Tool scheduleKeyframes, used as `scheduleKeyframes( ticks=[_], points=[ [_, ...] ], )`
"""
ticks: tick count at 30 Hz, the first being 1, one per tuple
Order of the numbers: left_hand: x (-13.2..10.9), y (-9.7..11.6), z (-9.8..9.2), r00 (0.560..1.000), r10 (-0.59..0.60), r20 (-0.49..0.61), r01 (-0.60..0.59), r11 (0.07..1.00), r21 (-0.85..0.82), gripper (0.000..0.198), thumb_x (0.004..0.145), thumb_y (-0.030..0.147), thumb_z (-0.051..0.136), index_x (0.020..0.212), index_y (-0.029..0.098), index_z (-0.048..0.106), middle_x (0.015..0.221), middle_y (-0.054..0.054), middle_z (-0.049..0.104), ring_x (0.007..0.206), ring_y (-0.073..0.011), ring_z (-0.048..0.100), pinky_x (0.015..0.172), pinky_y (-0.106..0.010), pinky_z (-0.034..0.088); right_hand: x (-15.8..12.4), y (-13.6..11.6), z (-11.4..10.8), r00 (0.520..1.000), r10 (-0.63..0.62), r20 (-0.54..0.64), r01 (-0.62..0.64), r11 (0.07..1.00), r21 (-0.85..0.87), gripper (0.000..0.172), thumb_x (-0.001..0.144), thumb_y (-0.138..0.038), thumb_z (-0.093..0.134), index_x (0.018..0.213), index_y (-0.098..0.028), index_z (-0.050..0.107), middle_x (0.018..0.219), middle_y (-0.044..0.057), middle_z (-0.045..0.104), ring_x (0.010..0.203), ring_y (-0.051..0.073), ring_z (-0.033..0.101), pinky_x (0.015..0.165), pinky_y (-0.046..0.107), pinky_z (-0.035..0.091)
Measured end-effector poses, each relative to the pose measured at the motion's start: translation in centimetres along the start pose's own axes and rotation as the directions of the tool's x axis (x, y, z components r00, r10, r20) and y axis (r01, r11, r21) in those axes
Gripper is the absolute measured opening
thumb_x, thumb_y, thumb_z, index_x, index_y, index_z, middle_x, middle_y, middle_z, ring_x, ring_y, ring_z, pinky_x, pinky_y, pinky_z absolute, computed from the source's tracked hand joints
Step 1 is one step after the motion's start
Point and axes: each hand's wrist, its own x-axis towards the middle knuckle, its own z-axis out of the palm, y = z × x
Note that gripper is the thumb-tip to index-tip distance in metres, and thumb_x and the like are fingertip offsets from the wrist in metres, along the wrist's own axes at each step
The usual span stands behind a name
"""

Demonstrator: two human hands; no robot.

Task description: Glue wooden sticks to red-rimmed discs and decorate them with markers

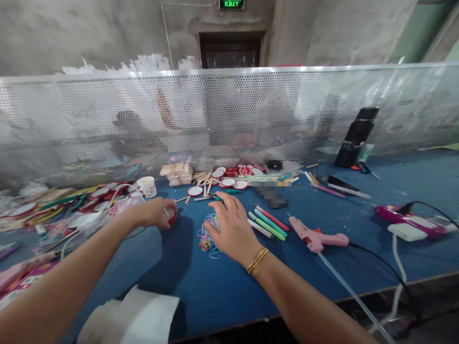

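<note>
My left hand (157, 213) is closed around a small red-rimmed round lid (172, 215), held tilted just above the blue table; the fingers partly cover it. My right hand (233, 228), with a gold bracelet (257, 260) at the wrist, hovers palm down with its fingers apart. Under and beside its thumb lies a loose pile of small coloured rubber bands (205, 241), partly hidden by the hand. I cannot tell whether the fingertips touch the pile. Several felt-tip pens (270, 222) lie just right of this hand.
A pink glue gun (315, 234) with a long glue stick lies at the right, near a purple power strip (412, 222). Red-rimmed lids (228, 182), wooden sticks (202, 179) and a paper cup (146, 187) stand toward the perforated metal screen (236, 110). White paper (143, 310) lies in front.
</note>
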Motion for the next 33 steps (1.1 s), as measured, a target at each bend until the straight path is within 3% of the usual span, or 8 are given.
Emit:
scheduleKeyframes(
  ticks=[3, 6, 14, 17, 23, 29, 33],
  points=[
    [2.9, -2.4, -2.1, 0.997, -0.073, -0.032, 0.076, 0.993, 0.093, 0.067, 0.055, 0.045, 0.069, 0.117, 0.021, 0.061, 0.102, -0.009, 0.068, 0.092, -0.0279, 0.062, 0.078, -0.031, 0.045, 0.1, 0.0, -0.1, 1.000, 0.015, 0.021, -0.015, 1.000, -0.007, 0.035, 0.084, -0.032, 0.059, 0.115, -0.016, 0.054, 0.137, 0.015, 0.043, 0.127, 0.029, 0.040, 0.106, 0.048, 0.036],
    [6.0, -4.4, -3.1, 0.992, -0.118, -0.049, 0.122, 0.990, 0.078, 0.075, 0.053, 0.050, 0.069, 0.121, 0.020, 0.060, 0.108, -0.009, 0.068, 0.095, -0.0282, 0.063, 0.079, -0.030, 0.045, 0.2, 0.1, -0.1, 0.999, 0.024, 0.037, -0.023, 1.000, -0.011, 0.033, 0.084, -0.032, 0.059, 0.113, -0.016, 0.055, 0.136, 0.015, 0.043, 0.126, 0.029, 0.040, 0.105, 0.048, 0.036],
    [11.3, -5.1, -1.4, 0.974, -0.194, -0.118, 0.187, 0.980, -0.065, 0.092, 0.051, 0.043, 0.074, 0.132, 0.009, 0.044, 0.116, -0.014, 0.065, 0.098, -0.0270, 0.062, 0.081, -0.030, 0.046, 0.5, 0.1, 0.0, 0.996, 0.041, 0.075, -0.041, 0.999, 0.001, 0.037, 0.081, -0.030, 0.064, 0.114, -0.016, 0.055, 0.138, 0.015, 0.041, 0.128, 0.029, 0.038, 0.107, 0.049, 0.035],
    [12.4, -5.5, -0.5, 0.971, -0.206, -0.121, 0.193, 0.975, -0.113, 0.092, 0.046, 0.043, 0.077, 0.128, 0.013, 0.047, 0.117, -0.013, 0.065, 0.102, -0.0280, 0.062, 0.083, -0.031, 0.047, 0.5, -0.1, -0.2, 0.995, 0.046, 0.087, -0.047, 0.999, 0.009, 0.036, 0.082, -0.030, 0.064, 0.114, -0.016, 0.055, 0.139, 0.015, 0.040, 0.129, 0.029, 0.037, 0.108, 0.049, 0.034],
    [13.2, -6.7, 0.4, 0.983, -0.131, -0.129, 0.107, 0.978, -0.179, 0.085, 0.043, 0.048, 0.076, 0.118, 0.015, 0.058, 0.125, -0.012, 0.062, 0.115, -0.0294, 0.057, 0.094, -0.030, 0.044, 0.4, -0.5, -0.6, 0.994, 0.038, 0.105, -0.042, 0.998, 0.040, 0.038, 0.080, -0.029, 0.066, 0.114, -0.017, 0.055, 0.140, 0.014, 0.040, 0.129, 0.028, 0.036, 0.109, 0.048, 0.034],
    [12.6, -6.8, 0.8, 0.993, -0.074, -0.095, 0.058, 0.984, -0.166, 0.097, 0.047, 0.054, 0.072, 0.132, 0.011, 0.051, 0.136, -0.015, 0.055, 0.123, -0.0298, 0.052, 0.102, -0.030, 0.039, 0.4, -0.6, -0.6, 0.994, 0.035, 0.106, -0.040, 0.998, 0.047, 0.038, 0.079, -0.028, 0.067, 0.114, -0.017, 0.055, 0.139, 0.014, 0.040, 0.129, 0.028, 0.037, 0.108, 0.049, 0.034],
    [10.9, -5.7, -0.9, 0.986, -0.063, -0.154, 0.040, 0.988, -0.151, 0.083, 0.057, 0.057, 0.067, 0.128, 0.016, 0.056, 0.136, -0.012, 0.056, 0.122, -0.0300, 0.053, 0.101, -0.033, 0.039, 0.4, -0.4, -0.5, 0.995, 0.030, 0.093, -0.035, 0.998, 0.050, 0.038, 0.080, -0.028, 0.066, 0.114, -0.017, 0.055, 0.139, 0.015, 0.040, 0.129, 0.028, 0.037, 0.108, 0.050, 0.034]
  ],
)
